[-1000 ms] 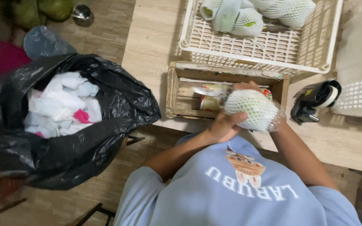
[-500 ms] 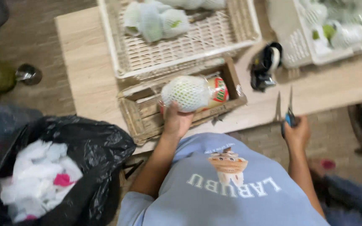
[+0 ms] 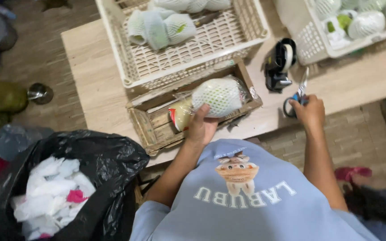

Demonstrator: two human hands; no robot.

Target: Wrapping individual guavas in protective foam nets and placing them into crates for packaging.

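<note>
Scissors (image 3: 296,96) with blue handles lie on the bench (image 3: 90,67) at about 2 o'clock from the person's chest, and the right hand (image 3: 309,111) closes its fingers around the handles, so I judge that the step in hand is picking up the cutting tool. The left hand (image 3: 202,127) holds a fruit in white foam net (image 3: 217,96) at 12 o'clock, above the wooden crate (image 3: 146,127); its fingers are spread under the fruit and the thumb presses on the near side, and a clear plastic wrap with a red and yellow end sticks out at the left of the fruit. The next move, as I judge it, calls for bringing the blades to the wrapped fruit with care, so that only the wrap or net is cut and not the left fingers. I count one pair of scissors, one black tape dispenser (image 3: 279,64) just beside them, one wooden crate, and two cream plastic baskets: one basket (image 3: 193,53) behind the crate and a second basket (image 3: 318,44) at 1 o'clock. In the first basket about four or five netted fruits show, in the second at least three; the edge of the view cuts more of them. One black bin bag (image 3: 103,160) stands at 8 o'clock, full of white foam scraps.
</note>
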